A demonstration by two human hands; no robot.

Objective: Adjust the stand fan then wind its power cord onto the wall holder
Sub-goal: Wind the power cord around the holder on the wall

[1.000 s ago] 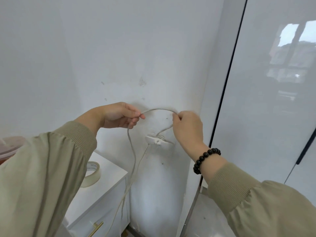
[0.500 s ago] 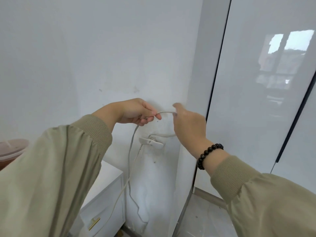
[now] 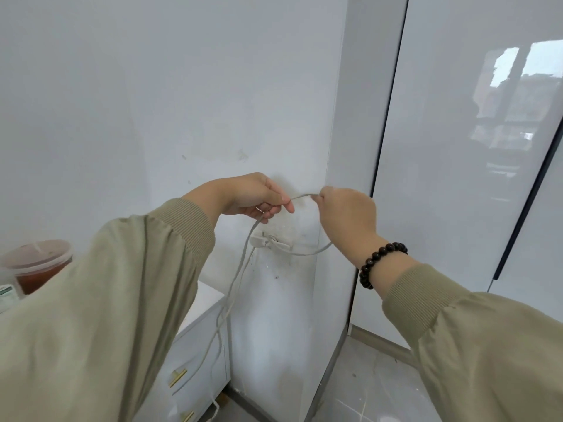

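Power cord (image 3: 304, 195) loop wider now, from wall holder (image 3: 268, 242) up to right hand (image 3: 347, 217)

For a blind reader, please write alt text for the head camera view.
A left hand and a right hand hold a grey power cord in a short arc before a white wall; the cord is hooked on the small wall holder just below. Its slack hangs down beside a white cabinet.

Cord (image 3: 304, 254): was smooth, matt.
Wall (image 3: 213, 86) behind the holder (image 3: 268, 242): was matt, scuffed.
Doors (image 3: 457, 147) right of the holder: were glossy, reflective.
Sleeves (image 3: 122, 300): were ribbed cloth.
Handles (image 3: 178, 377) below the holder: were brassy metal.
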